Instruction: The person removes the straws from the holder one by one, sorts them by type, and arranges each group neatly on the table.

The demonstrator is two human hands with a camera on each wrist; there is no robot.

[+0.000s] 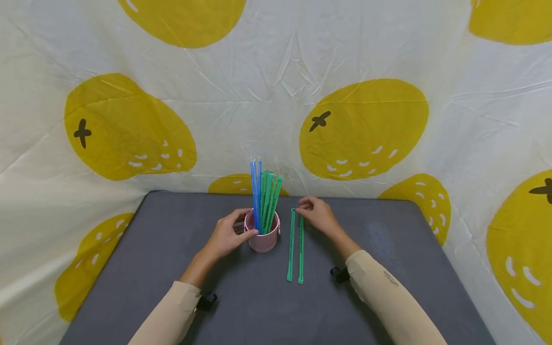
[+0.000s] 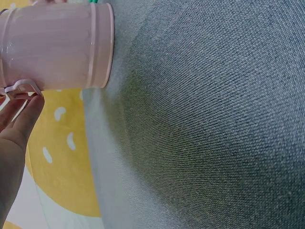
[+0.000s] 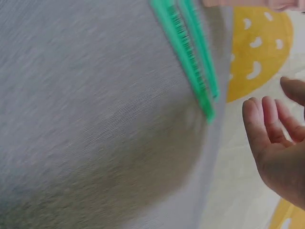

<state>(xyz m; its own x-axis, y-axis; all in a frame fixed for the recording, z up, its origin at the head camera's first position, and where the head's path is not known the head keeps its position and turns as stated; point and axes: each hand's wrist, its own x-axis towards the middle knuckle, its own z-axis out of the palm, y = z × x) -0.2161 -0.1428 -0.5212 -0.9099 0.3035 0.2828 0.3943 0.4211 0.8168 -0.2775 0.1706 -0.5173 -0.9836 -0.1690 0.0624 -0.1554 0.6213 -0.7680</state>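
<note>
My left hand (image 1: pixel 224 235) holds a small pink bucket (image 1: pixel 263 243) at its left side, thumb at the front rim and fingers round by the handle lug. Blue straws (image 1: pixel 254 196) and several green wrapped straws (image 1: pixel 268 201) stand upright in the bucket. Two more green wrapped straws lie side by side to its right, the left straw (image 1: pixel 291 249) and the right straw (image 1: pixel 301 254). Over their far ends hovers my right hand (image 1: pixel 319 215). In the right wrist view its fingers (image 3: pixel 255 121) are loosely bent, with nothing between them and the thumb.
The grey cloth-covered table (image 1: pixel 379 297) ends at a far edge just beyond the bucket and right hand. A pale curtain (image 1: pixel 267 120) with large yellow fruit prints hangs behind it and along both sides.
</note>
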